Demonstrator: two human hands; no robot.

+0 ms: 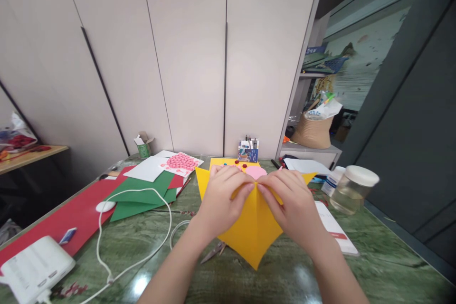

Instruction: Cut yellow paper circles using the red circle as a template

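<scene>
Cable [170, 221] obstructs left; probably scissors [213, 252] below paper [257, 232].

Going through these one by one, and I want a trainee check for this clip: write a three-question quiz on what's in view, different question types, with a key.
1. Multiple choice: what do the left grip and right grip pinch at once?
A) white cable
B) yellow paper
C) red paper

2. True or false: the green paper lies to the left of the yellow paper in the picture.

3. Fill in the colour: the jar on the right side of the table has a ____ lid.

Key: 1. B; 2. true; 3. white.
</scene>
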